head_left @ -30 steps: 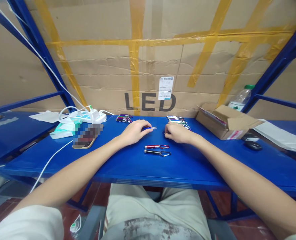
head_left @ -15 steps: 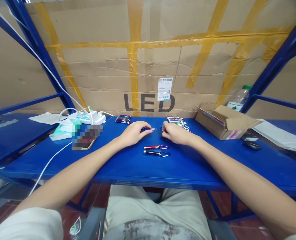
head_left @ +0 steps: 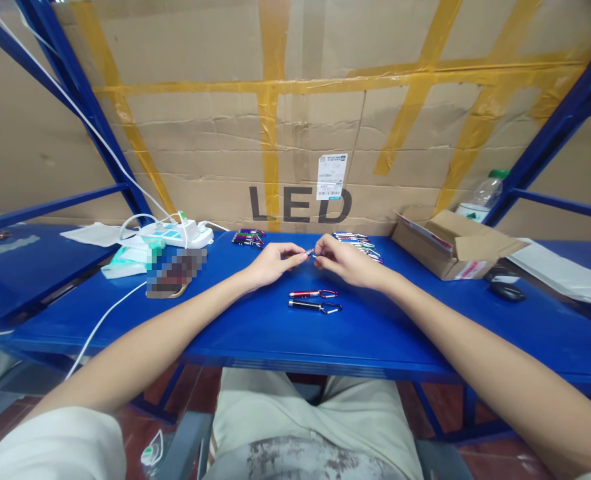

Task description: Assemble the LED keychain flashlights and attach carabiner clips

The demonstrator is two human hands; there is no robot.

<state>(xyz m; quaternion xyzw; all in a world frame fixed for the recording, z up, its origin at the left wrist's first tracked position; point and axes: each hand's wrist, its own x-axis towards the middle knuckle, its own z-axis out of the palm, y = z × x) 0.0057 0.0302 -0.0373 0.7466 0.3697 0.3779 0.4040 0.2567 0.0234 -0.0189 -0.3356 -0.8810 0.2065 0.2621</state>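
Note:
Between the fingers of my left hand is a small pen-shaped flashlight, mostly hidden, with its silver end showing at the fingertips. My right hand is closed in a pinch right at that silver end; a small carabiner clip seems to be in it, largely covered by the fingers. Nearer to me on the blue table lie a red flashlight and a black flashlight, side by side, each with a carabiner clip pointing right.
Several flashlights lie behind my left hand, and another row behind my right. To the left are a phone, a power strip and a green-white packet. An open carton, a mouse and a bottle stand right.
My right hand has moved left to meet my left hand. The flashlight's silver end, apart from the right fingers before, is now at their tips.

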